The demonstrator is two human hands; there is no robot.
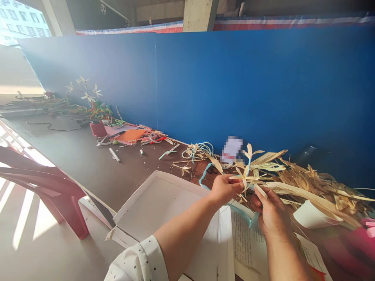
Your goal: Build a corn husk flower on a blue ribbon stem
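Observation:
My left hand pinches the base of a small flower made of dried husk petals, which sits on a light blue stem. My right hand is closed on one petal and on a light blue ribbon that trails down over a printed sheet of paper. Both hands hover above the table's front edge, just in front of a heap of dried husk strips.
An open white cardboard box lies under my left forearm. A white cup lies on its side near the husks. Craft scraps, tubes and a finished flower stand sit further left along the blue partition. A red plastic chair stands beside the table.

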